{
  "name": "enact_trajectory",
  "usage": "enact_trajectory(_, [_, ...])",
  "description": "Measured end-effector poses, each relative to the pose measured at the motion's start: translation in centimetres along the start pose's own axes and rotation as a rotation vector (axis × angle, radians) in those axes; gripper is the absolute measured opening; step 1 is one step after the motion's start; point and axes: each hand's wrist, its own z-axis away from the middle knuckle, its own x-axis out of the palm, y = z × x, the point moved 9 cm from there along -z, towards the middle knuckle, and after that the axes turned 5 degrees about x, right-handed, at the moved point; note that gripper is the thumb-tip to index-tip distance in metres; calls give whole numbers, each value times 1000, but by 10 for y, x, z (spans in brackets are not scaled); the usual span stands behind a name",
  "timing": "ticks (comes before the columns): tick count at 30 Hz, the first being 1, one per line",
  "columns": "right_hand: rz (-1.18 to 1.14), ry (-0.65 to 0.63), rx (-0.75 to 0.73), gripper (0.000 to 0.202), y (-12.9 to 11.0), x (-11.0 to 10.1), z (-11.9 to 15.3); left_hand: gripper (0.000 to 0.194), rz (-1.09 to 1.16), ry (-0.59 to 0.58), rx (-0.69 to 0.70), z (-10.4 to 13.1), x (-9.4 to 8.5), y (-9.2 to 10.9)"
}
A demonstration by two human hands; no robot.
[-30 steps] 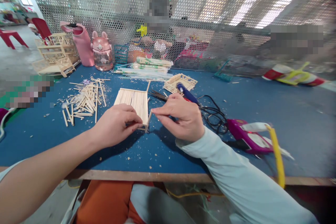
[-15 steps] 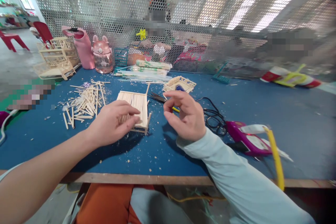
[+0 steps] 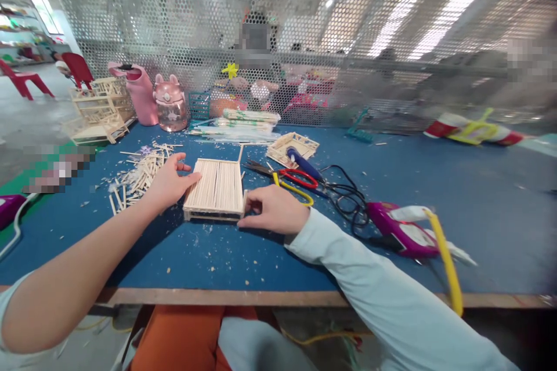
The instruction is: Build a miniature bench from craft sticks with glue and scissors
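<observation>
The stick platform (image 3: 214, 186) lay flat on the blue tabletop (image 3: 209, 266), btwn my 2 hands, approx. in front of me, w/ its slats running near to far. I couldn't tell whether that was also its longer side, as the view foreshortened it. My left hand (image 3: 169, 184) was off its left edge, fingers spread apart and pointing far/right, thumb tip at the edge about halfway up; no grip there. Its fingers were just beside the right part of the loose stick pile (image 3: 150, 168). My right hand (image 3: 276, 208) was the nearer 1 to the near-right corner: it came in from the right, index and thumb reaching round the short corner post (image 3: 245, 200), thumb low by the tabletop. The 2 digits looked apart, but I couldn't tell if they were clamped on the post or only touching. My hands were well apart from each other, w/ the platform's full width btwn them. At the far-right corner, a thin stick (image 3: 241, 153) stuck up, leaning slightly right, clear of both hands. Just far/right of my right hand lay the red-handled scissors (image 3: 304, 178) and a yellow handle (image 3: 296, 190), w/ the blue-handled tool (image 3: 302, 163) beyond, approx. at the near edge of the small stick frame (image 3: 285, 145). The purple glue gun (image 3: 402, 232) was farther right, above my sleeve.
</observation>
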Motion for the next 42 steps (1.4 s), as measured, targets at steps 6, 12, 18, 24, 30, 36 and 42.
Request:
enact_trajectory(6, [-109, 90, 27, 12, 26, -10, -7, 76, -79, -26, 164, -2, 1, 15])
enact_trajectory(12, [-214, 138, 96, 11, 45, -16, -13, 41, -155, -44, 109, -19, 0, 13])
enact_trajectory(18, [-319, 134, 155, 15, 58, -21, -16, 36, -127, -91, -16, 28, -18, 14])
enact_trajectory(24, [-508, 125, 228, 11, 66, -9, -25, 35, 43, -200, -135, 81, -12, 2])
enact_trajectory(30, [-551, 136, 234, 15, 70, 0, -35, 37, 90, -265, -130, 88, 2, 5])
enact_trajectory(36, [-674, 277, 200, 32, 75, -26, -27, 33, -264, -50, 146, 81, -26, 30])
enact_trajectory(42, [-608, 373, 54, 19, 50, -44, -20, 23, 56, 391, 365, 37, -72, 66])
